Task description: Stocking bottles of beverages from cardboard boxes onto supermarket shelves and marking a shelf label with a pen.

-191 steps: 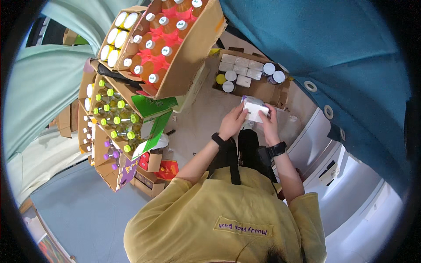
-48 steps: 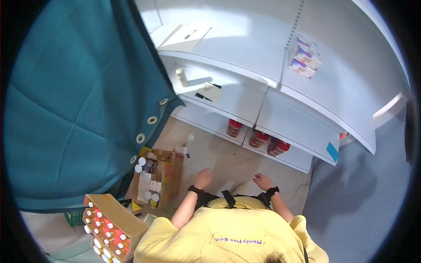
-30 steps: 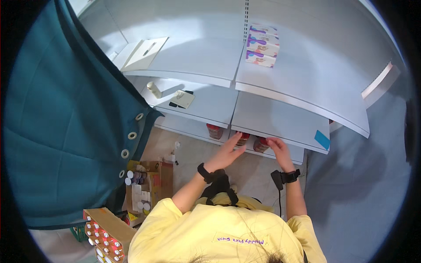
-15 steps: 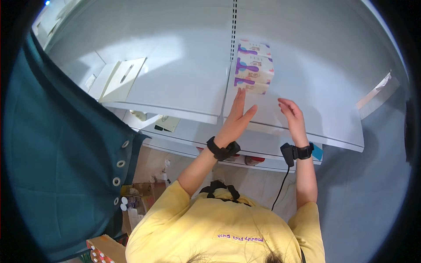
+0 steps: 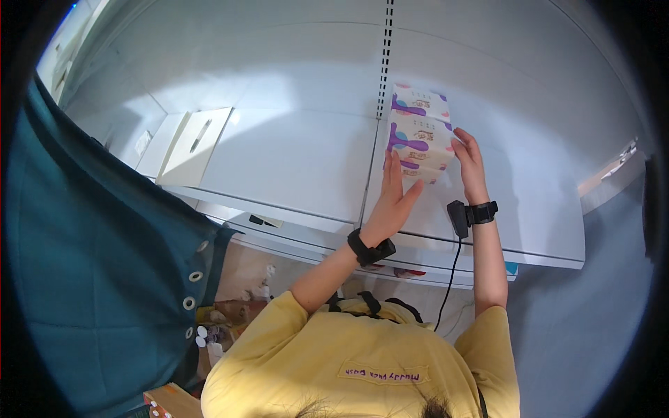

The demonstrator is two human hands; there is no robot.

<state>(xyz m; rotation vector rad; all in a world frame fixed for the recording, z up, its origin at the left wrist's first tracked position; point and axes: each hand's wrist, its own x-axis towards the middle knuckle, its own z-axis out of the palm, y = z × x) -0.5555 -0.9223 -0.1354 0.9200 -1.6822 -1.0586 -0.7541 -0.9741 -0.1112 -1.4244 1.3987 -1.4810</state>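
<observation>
White tissue packs [image 5: 420, 136] with purple, blue and pink patterns stand in a row, front to back, on the right part of the white shelf [image 5: 516, 209]. My left hand [image 5: 391, 211] lies along the near left side of the row, fingers straight and thumb apart, the fingertips at the nearest packs. On the opposite side my right hand [image 5: 472, 167] has slightly bent, spread fingers beside the middle pack's right edge. Whether those fingertips touch it, I cannot tell. Neither hand has a grip on a pack.
An open notebook [image 5: 198, 146] with a pen [image 5: 201, 136] on it lies on the left shelf part. A slotted strip [image 5: 385, 63] runs up the back panel. A dark teal curtain [image 5: 104, 265] hangs at left. From my right wristband a black cable [image 5: 453, 279] trails down.
Both hands have moved forward to the tissue packs, the left along their left side and the right up to their right side. The view has shifted, so the shelf appears lower.
</observation>
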